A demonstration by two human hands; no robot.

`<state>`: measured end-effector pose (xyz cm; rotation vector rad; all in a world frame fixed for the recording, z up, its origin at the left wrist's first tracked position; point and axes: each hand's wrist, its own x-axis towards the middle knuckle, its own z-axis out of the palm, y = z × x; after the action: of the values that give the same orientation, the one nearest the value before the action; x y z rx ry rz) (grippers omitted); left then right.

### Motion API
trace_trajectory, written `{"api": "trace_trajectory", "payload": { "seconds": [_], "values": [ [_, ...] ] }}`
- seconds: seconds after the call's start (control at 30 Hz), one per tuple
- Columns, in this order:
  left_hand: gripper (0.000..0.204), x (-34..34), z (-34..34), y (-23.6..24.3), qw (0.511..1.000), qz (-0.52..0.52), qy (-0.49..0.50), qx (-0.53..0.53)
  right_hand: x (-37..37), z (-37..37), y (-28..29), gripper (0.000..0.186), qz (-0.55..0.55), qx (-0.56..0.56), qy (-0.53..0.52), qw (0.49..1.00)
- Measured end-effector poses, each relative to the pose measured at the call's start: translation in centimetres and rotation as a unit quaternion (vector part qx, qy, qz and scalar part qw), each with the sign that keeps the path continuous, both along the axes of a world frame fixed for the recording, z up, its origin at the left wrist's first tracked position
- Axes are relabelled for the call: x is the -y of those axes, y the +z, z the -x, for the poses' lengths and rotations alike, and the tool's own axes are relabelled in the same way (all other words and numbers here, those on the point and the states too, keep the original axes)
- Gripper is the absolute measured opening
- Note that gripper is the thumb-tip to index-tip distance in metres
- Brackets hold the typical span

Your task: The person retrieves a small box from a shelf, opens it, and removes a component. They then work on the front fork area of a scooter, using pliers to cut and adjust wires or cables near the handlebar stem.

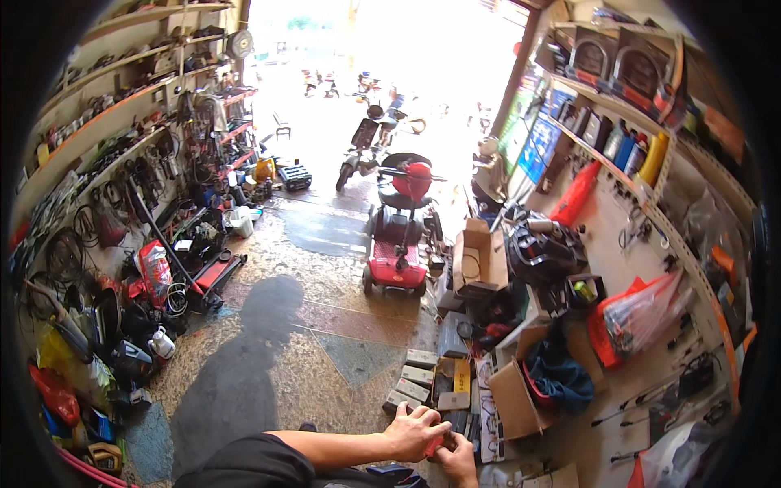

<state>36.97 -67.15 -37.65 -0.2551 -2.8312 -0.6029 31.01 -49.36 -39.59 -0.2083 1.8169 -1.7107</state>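
While both hands grip a small red object, mottled brown floor lies open before cluttered left wooden shelves.

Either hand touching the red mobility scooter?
No, the left hand and right hand meet at a small red item near the lower edge, while the red mobility scooter stands beyond them, apart.

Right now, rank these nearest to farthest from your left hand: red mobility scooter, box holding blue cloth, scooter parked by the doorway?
1. Box holding blue cloth, right of the left hand.
2. Red mobility scooter, straight ahead.
3. Doorway scooter, farthest ahead.
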Motion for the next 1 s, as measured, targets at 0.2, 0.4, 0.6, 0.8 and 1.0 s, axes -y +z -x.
{"api": "trace_trajectory", "payload": {
  "seconds": [0.2, 0.4, 0.6, 0.8, 1.0],
  "values": [
    [0.071, 10.4, -1.4, -0.3, 0.998, -0.031, 0.046, 0.011, 9.6, 0.5, -0.5, 0.043, 0.031, 0.054, 0.059, 0.996],
    [0.076, 20.4, -2.9, -1.4, 0.994, -0.054, 0.079, 0.059, 20.7, 0.5, -2.4, 0.043, 0.001, 0.045, 0.098, 0.994],
    [0.074, 28.8, -3.8, -1.1, 0.988, -0.056, 0.125, 0.073, 29.1, 1.5, -3.2, 0.043, -0.014, 0.086, 0.151, 0.985],
    [0.075, 35.4, -3.6, -2.1, 0.966, -0.076, 0.218, 0.119, 38.2, 4.8, -6.6, 0.041, -0.001, 0.107, 0.254, 0.961],
    [0.084, 43.4, 0.0, -3.1, 0.945, -0.04, 0.307, 0.111, 49.2, 10.2, -8.7, 0.031, 0.018, 0.072, 0.326, 0.943]
  ]
}}
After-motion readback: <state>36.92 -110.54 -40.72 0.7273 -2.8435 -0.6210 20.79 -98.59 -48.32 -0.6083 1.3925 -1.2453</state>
